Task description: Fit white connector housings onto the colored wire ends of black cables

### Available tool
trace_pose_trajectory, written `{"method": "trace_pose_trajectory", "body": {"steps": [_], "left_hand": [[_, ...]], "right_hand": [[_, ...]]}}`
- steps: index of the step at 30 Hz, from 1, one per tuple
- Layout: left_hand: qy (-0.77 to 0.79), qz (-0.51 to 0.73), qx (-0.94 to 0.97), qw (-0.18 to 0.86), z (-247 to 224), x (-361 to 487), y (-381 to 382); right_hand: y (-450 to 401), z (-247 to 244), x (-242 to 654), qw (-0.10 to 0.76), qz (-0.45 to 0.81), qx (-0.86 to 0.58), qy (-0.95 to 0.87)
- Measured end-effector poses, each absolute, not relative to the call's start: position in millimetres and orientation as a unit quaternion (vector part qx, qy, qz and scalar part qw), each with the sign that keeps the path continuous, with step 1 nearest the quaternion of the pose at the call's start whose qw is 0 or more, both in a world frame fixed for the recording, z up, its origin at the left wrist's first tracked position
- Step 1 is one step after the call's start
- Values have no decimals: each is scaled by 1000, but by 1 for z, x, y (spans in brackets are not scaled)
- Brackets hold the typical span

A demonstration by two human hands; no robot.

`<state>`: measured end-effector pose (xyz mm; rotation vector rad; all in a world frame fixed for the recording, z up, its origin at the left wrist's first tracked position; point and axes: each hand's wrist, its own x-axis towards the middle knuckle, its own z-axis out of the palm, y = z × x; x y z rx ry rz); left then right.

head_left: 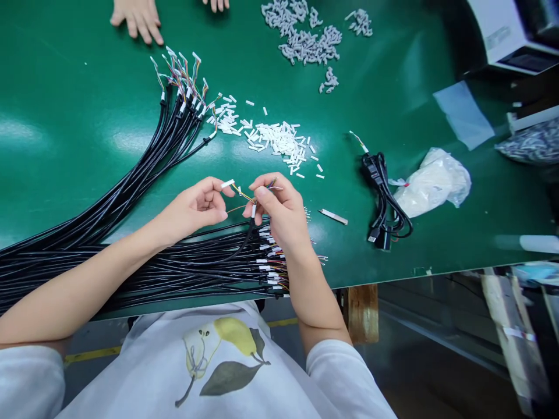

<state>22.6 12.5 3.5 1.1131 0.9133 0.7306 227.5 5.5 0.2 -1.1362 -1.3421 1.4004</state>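
My right hand (279,203) pinches the thin coloured wires at the stripped end of a black cable (248,240). A white sleeve (253,210) sits where the wires leave its jacket. Facing it, my left hand (203,203) has its fingers closed around a small white tube (227,183), near the tips of the yellow and dark wires. Below both hands lies a thick bundle of black cables (174,273), with white sleeves and coloured wire ends on its right. Another cable bundle (144,163) stretches up the left side, its wire ends fanned out.
Loose white tubes (279,139) are scattered beyond my hands, with grey parts (310,43) in heaps farther back. A coiled black cable (384,198), a plastic bag (432,180) and a small blade-like tool (333,217) lie right. Another person's hand (137,20) rests on the green table (65,87).
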Motion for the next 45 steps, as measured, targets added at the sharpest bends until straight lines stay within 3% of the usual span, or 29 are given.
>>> {"method": "trace_pose_trajectory", "body": {"steps": [10,23,32,45], "left_hand": [[366,366,480,708,16,13,12],[331,324,464,755,12,13,16],[354,326,425,767,14,17,17],[345,318,358,807,9,20,15]], "right_hand": [[-6,3,214,432,337,-422,-722],[-14,4,203,488,245,-442,-712],[-17,3,204,452,178,-468,-738],[-15,0,203,472,99,-439,-758]]}}
